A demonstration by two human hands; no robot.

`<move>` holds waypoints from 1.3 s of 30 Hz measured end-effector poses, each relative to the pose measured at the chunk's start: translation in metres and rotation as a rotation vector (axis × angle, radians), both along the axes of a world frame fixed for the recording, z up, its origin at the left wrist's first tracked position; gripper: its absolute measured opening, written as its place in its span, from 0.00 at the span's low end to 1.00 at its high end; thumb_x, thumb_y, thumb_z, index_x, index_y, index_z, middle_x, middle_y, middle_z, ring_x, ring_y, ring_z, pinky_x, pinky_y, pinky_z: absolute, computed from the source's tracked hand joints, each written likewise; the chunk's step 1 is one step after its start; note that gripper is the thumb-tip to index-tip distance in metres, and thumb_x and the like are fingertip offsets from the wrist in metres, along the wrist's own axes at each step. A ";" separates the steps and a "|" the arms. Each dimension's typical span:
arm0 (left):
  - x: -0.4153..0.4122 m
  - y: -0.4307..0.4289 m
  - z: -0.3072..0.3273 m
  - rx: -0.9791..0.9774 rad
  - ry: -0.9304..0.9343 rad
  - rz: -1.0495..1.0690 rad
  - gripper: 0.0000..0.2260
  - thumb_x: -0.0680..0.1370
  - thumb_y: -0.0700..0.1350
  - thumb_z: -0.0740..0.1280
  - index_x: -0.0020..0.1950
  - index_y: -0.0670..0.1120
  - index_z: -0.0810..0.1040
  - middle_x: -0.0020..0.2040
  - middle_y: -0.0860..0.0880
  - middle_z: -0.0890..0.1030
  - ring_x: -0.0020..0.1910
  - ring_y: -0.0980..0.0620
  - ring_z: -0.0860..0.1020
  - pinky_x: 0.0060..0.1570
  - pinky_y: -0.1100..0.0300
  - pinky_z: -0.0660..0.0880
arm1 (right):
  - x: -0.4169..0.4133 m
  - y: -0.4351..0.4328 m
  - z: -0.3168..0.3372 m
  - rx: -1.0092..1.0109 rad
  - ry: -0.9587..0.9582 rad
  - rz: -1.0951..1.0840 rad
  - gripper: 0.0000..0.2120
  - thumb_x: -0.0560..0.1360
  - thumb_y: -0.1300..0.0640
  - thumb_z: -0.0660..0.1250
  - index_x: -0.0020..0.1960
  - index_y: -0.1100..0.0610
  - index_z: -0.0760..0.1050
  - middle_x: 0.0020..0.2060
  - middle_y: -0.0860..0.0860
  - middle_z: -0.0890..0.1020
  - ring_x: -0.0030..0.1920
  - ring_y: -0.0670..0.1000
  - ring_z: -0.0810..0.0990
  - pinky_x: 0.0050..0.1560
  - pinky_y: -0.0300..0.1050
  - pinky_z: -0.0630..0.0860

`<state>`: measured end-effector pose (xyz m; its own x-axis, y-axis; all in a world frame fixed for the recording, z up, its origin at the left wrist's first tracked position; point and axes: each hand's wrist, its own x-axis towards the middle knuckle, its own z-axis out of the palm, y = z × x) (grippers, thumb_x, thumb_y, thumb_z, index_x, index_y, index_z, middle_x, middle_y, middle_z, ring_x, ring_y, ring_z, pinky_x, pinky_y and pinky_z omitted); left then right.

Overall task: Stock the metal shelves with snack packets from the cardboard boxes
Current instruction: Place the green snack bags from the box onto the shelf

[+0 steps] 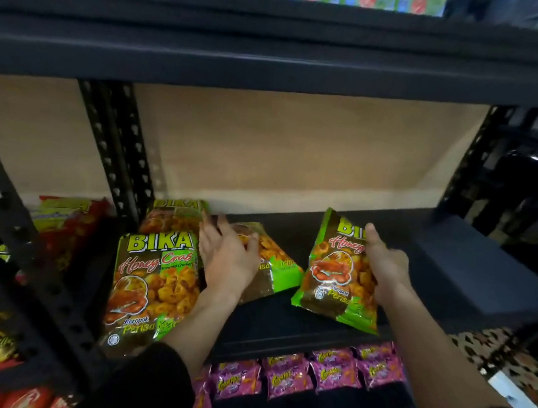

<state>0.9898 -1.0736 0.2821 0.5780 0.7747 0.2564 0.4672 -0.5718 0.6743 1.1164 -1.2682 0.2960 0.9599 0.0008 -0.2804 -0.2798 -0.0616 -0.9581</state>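
Green-and-brown foil packets of honey crab crackers are going onto the black metal shelf (451,274), and the step in hand looks to be standing them in a neat row. To do it well, the packet gripped by the right hand (383,267) should probably be set upright just beside its neighbours, label forward, while the tilted one is straightened first so the row does not slump. That right hand clasps the held green-and-brown packet (336,273) along its right edge, thumb over the front, forearm reaching in from below, the bag tipped slightly left with its lower edge at or just above the shelf. The left hand (226,259) is spread fairly wide, fingers splayed against a leaning packet (275,263) lying back on the shelf, not closed round it. Two upright packets (151,284) stand at the left end. Pink snack packets (287,376) fill the shelf below; no cardboard box is visible.
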 end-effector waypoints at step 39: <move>0.066 0.050 -0.026 0.370 0.619 -0.392 0.41 0.77 0.71 0.44 0.81 0.46 0.41 0.81 0.49 0.40 0.79 0.49 0.39 0.77 0.49 0.41 | -0.003 0.008 -0.002 0.455 0.310 0.330 0.27 0.79 0.35 0.58 0.64 0.55 0.76 0.51 0.61 0.85 0.52 0.61 0.84 0.45 0.56 0.77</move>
